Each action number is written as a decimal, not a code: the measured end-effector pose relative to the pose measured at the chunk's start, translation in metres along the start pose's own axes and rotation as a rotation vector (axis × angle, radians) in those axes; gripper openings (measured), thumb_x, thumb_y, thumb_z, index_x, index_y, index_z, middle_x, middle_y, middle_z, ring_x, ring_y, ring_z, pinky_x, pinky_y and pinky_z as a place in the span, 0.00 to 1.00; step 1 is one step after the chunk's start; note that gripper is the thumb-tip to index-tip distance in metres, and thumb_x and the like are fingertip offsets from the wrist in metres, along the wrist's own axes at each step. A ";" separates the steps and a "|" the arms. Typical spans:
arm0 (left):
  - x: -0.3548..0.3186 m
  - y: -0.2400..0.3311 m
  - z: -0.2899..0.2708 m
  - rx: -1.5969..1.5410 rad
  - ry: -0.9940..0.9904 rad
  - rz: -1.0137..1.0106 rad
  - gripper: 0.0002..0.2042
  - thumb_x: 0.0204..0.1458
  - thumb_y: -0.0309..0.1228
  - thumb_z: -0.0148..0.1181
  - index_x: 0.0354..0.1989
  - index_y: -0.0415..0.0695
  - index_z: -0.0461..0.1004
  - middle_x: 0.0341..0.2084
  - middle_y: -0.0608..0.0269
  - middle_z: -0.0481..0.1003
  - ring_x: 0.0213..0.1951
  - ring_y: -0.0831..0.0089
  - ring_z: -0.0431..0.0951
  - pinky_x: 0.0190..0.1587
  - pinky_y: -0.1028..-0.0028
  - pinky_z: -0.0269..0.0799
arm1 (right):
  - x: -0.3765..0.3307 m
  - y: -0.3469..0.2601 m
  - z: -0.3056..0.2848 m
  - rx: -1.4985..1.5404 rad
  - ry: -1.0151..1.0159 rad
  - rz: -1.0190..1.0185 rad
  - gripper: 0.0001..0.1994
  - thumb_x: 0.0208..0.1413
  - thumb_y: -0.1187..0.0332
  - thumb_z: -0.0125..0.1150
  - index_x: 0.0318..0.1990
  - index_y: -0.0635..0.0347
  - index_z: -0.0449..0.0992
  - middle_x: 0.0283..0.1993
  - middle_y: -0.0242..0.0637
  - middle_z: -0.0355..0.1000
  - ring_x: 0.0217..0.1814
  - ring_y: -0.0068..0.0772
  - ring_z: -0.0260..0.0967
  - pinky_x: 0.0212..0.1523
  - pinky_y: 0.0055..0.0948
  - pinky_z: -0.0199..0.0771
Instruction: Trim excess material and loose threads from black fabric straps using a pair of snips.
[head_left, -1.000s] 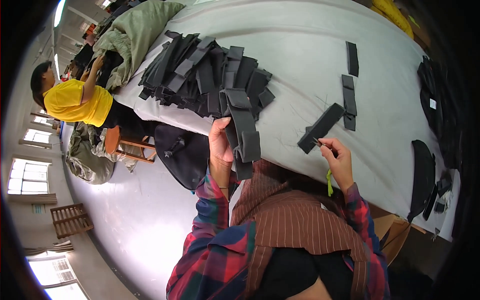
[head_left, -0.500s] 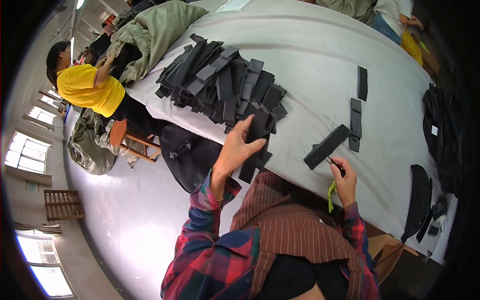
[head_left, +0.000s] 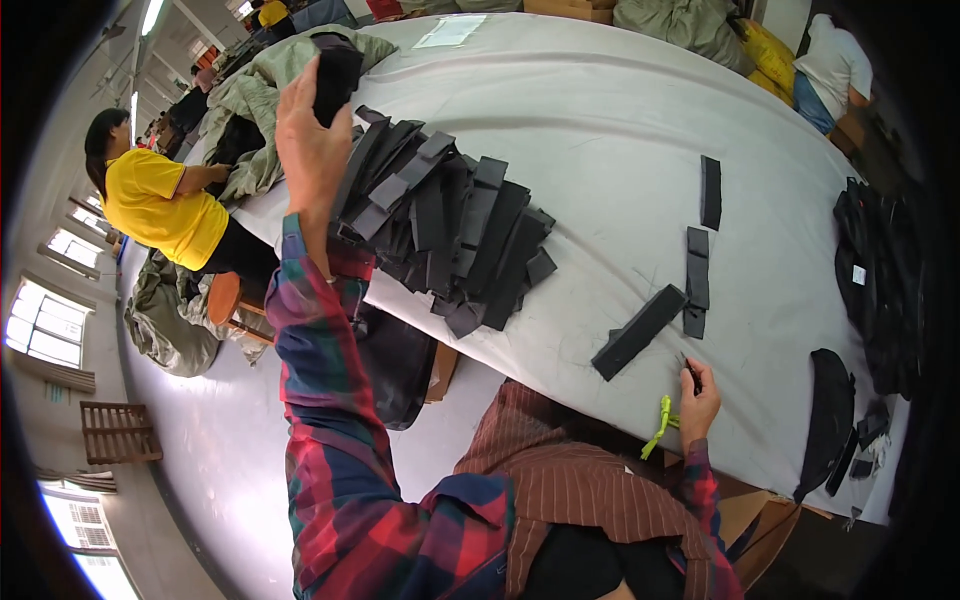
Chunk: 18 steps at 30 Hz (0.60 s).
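Gripping a black fabric piece (head_left: pixel 337 80), the raised left hand (head_left: pixel 310 140) hovers above the black pile (head_left: pixel 450 235).

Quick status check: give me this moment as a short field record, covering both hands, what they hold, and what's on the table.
left hand: raised above the table edge, gripping a black fabric piece
right hand: at the near table edge, pinching a small dark tool; yellow-green cord hangs beside it
heap of black strips: on the grey table, under the left hand
stacked strips: just ahead of the right hand
single strips: farther out
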<state>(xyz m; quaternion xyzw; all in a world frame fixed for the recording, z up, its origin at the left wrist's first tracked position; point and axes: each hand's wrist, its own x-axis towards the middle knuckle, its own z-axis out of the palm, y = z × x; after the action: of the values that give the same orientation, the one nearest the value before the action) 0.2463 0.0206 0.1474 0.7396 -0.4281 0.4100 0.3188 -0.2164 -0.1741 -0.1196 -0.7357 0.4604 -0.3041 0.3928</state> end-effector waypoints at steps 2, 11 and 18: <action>0.005 -0.018 0.009 0.034 -0.003 0.004 0.29 0.41 0.23 0.60 0.57 0.41 0.66 0.48 0.48 0.70 0.51 0.52 0.70 0.55 0.65 0.64 | -0.002 0.004 0.001 -0.129 0.037 -0.123 0.10 0.53 0.70 0.57 0.43 0.60 0.75 0.37 0.40 0.75 0.38 0.35 0.72 0.42 0.30 0.70; -0.066 -0.177 0.071 -0.018 -0.748 -0.454 0.21 0.57 0.39 0.51 0.56 0.42 0.68 0.50 0.44 0.71 0.53 0.52 0.71 0.55 0.65 0.64 | -0.005 -0.001 0.005 -0.232 0.063 -0.194 0.10 0.53 0.71 0.56 0.42 0.58 0.75 0.36 0.38 0.73 0.37 0.39 0.71 0.39 0.32 0.70; -0.075 -0.153 0.072 -0.200 -0.393 -0.609 0.16 0.54 0.35 0.54 0.48 0.41 0.74 0.43 0.47 0.76 0.47 0.60 0.77 0.50 0.71 0.67 | -0.006 -0.006 0.006 -0.194 0.059 -0.175 0.09 0.54 0.71 0.56 0.42 0.59 0.75 0.36 0.39 0.72 0.37 0.40 0.71 0.39 0.32 0.70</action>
<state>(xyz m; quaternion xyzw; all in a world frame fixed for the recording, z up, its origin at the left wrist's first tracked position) 0.3847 0.0549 0.0297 0.8628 -0.2795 0.1027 0.4085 -0.2115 -0.1657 -0.1179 -0.7983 0.4331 -0.3128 0.2782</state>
